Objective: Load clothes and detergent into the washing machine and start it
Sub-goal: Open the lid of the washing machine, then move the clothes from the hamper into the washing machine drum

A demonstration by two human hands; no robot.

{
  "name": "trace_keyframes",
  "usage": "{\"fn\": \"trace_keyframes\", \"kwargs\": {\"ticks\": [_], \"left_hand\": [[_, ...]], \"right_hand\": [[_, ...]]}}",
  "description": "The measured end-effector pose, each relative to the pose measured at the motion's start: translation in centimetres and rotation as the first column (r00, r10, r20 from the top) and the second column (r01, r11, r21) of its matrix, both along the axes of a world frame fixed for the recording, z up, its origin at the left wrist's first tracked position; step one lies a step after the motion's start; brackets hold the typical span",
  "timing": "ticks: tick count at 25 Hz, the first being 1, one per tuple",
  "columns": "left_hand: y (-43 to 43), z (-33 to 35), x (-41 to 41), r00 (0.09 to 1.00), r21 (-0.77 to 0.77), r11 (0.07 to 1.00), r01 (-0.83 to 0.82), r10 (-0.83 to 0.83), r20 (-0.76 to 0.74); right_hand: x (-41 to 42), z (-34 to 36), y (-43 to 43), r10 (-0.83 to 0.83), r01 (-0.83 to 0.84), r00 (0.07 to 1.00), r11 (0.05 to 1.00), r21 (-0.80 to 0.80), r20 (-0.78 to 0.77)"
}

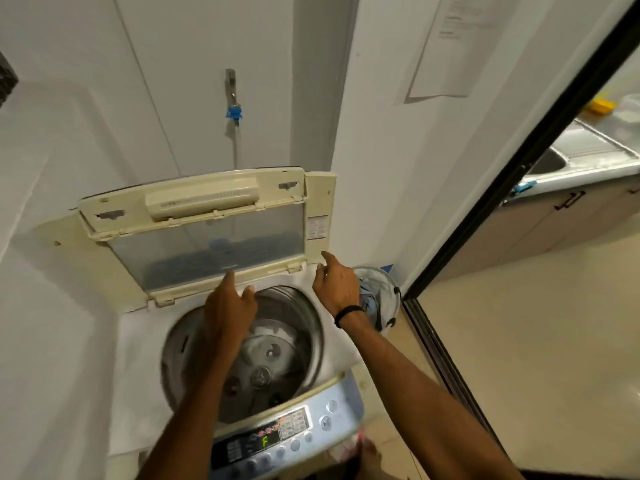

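Just empty hands (231,306) over drum (277,341)

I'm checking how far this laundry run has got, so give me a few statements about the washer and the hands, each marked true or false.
1. The washing machine lid is raised. True.
2. The drum is full of clothes. False: it looks empty, with the agitator plate showing.
3. The left hand holds a detergent bottle. False: it is empty, fingers near the lid's lower edge.
4. The right hand wears a dark band at the wrist. True.
5. The control panel display is lit. True.
6. The laundry basket stands left of the washer. False: it stands to the right.
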State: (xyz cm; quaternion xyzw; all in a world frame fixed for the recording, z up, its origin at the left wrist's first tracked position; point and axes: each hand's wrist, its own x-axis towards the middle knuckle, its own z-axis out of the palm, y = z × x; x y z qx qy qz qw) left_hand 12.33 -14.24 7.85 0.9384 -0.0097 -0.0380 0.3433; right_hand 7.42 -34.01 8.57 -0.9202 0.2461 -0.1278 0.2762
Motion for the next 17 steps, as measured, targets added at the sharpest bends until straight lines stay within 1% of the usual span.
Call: {"fn": "trace_keyframes", "kwargs": {"ticks": [2, 4, 6, 8, 9, 12, 15, 17], "left_hand": [[-3.6, -1.5, -3.1, 0.995, -0.047, 0.996, 0.073, -0.076, -0.067], [-8.1, -2.4, -6.0, 0.984, -0.085, 0.988, 0.126, -0.135, -0.116], [-13.2, -3.1, -8.6, 0.974, -0.107, 0.984, 0.143, -0.159, -0.161], [-18.8, -4.7, -10.4, 0.970, -0.090, 0.985, 0.149, -0.164, -0.178], [-21.4, -5.6, -11.1, 0.964, -0.076, 0.985, 0.152, -0.164, -0.207], [-29.1, -9.0, -12.4, 0.915, -0.024, 0.985, 0.169, -0.166, -0.367], [-34.8, -12.1, -12.1, 0.872, 0.046, 0.984, 0.172, -0.130, -0.473], [-37.5, -14.3, -11.2, 0.842, 0.095, 0.986, 0.138, -0.066, -0.536]], "right_hand": [[-1.7, -1.8, -3.1, -0.086, 0.087, 0.996, 0.991, 0.100, -0.015], [-3.2, -4.7, -7.6, -0.156, 0.170, 0.984, 0.968, 0.185, -0.088], [-4.8, -8.1, -12.6, -0.173, 0.213, 0.969, 0.947, 0.241, -0.174], [-6.3, -11.4, -17.7, -0.134, 0.214, 0.953, 0.931, 0.295, -0.271], [-7.0, -13.1, -20.0, -0.085, 0.189, 0.943, 0.933, 0.307, -0.322], [-7.8, -17.2, -26.8, 0.051, 0.130, 0.881, 0.930, 0.345, -0.470], [-7.6, -20.2, -32.0, 0.091, 0.163, 0.827, 0.905, 0.393, -0.554], [-6.4, -22.4, -34.8, 0.124, 0.179, 0.786, 0.891, 0.416, -0.605]]}}
